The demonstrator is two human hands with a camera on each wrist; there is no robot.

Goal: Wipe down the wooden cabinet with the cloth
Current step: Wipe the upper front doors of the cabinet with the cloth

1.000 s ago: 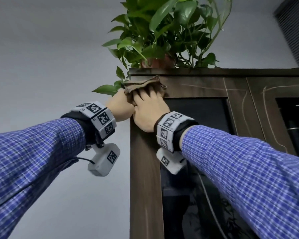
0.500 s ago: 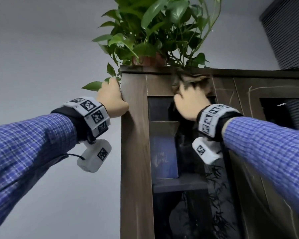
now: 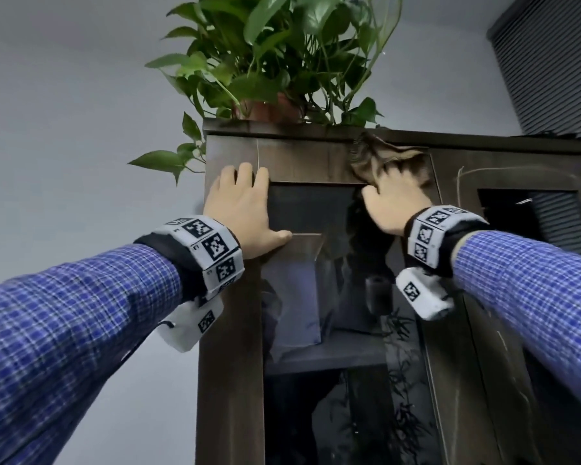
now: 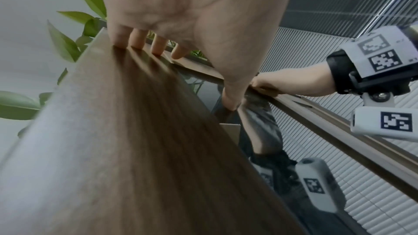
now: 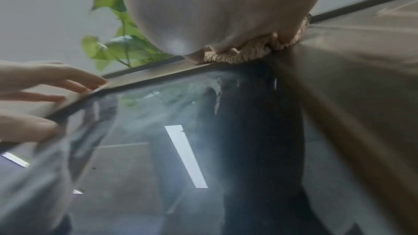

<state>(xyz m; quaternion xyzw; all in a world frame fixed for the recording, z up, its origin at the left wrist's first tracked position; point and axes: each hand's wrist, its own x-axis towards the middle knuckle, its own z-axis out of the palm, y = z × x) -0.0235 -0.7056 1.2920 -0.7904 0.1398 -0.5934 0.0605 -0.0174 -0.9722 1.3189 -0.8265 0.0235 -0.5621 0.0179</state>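
Observation:
The dark wooden cabinet (image 3: 228,364) rises in front of me, seen from below in the head view. My right hand (image 3: 394,196) grips a bunched brown cloth (image 3: 379,159) and presses it on the top rail, at the upper right corner of the glass door. In the right wrist view the cloth (image 5: 239,54) bulges out under my palm against the wood. My left hand (image 3: 245,199) lies flat on the door's upper left corner, thumb on the glass edge. Its straight fingers (image 4: 138,40) rest on the wood grain.
A potted green plant (image 3: 275,62) stands on the cabinet top, with leaves hanging over the left edge. The glass door (image 3: 316,297) shows shelves and a blue box behind it. A second door (image 3: 530,213) follows to the right, and grey blinds (image 3: 550,62) hang above it.
My right hand has slid the cloth rightward along the top rail, from the left corner to the door's right corner. My left hand moved from the cabinet's side edge onto the front frame.

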